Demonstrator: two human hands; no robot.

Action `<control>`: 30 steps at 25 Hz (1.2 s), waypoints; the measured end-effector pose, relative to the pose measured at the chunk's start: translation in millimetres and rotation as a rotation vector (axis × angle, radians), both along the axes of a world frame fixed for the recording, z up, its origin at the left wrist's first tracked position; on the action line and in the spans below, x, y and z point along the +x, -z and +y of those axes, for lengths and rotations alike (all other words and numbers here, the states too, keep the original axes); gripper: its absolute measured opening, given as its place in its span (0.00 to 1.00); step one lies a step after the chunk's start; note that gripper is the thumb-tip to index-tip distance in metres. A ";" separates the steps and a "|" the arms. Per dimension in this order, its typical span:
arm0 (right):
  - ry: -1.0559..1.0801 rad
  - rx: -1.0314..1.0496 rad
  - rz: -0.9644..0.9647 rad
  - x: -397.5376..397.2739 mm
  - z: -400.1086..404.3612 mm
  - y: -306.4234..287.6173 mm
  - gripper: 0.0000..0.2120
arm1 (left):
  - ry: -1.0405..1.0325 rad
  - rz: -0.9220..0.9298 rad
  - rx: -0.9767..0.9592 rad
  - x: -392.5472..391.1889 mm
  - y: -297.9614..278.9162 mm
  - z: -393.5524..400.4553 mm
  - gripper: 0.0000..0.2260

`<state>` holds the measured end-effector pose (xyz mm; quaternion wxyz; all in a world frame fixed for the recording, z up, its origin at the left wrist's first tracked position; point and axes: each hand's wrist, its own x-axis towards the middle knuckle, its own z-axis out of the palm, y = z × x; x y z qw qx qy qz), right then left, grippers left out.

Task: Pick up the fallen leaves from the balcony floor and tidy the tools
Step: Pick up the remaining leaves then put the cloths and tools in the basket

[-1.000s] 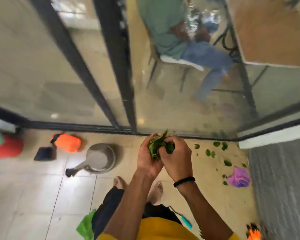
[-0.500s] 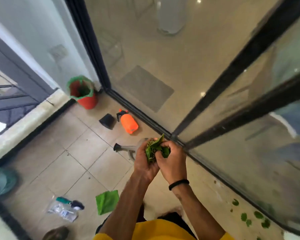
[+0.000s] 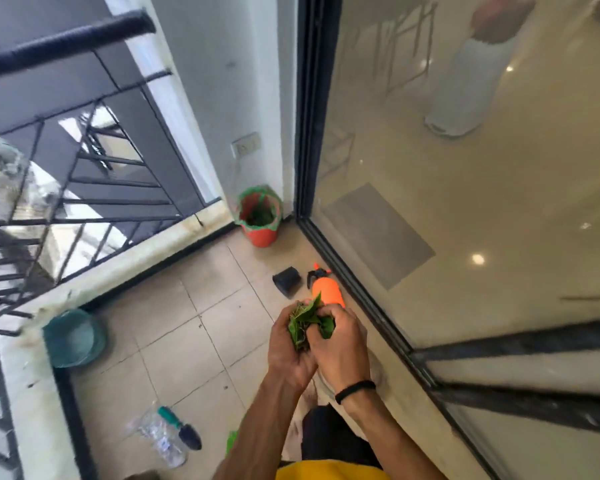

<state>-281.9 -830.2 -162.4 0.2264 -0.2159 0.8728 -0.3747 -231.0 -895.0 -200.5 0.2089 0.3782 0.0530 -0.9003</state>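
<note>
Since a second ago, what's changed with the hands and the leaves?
The view has swung left, from the scattered leaves by the glass toward the corner with the red bin, which now looks closer. Nothing was let go. Both the left hand and right hand grip the same bunch of leaves as before. The orange sprayer lies where it was.
</note>
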 end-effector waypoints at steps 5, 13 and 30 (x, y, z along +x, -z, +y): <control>-0.127 -0.049 -0.010 -30.5 -111.1 3.4 0.08 | -0.132 -0.012 -0.075 -22.0 -17.0 -105.4 0.05; -0.083 0.063 -0.052 -42.5 -286.5 55.1 0.08 | -0.113 -0.086 0.059 -33.4 48.8 -277.1 0.04; 0.418 0.178 -0.525 -198.8 -556.4 353.5 0.06 | 0.286 -0.432 0.100 -219.6 336.4 -549.7 0.09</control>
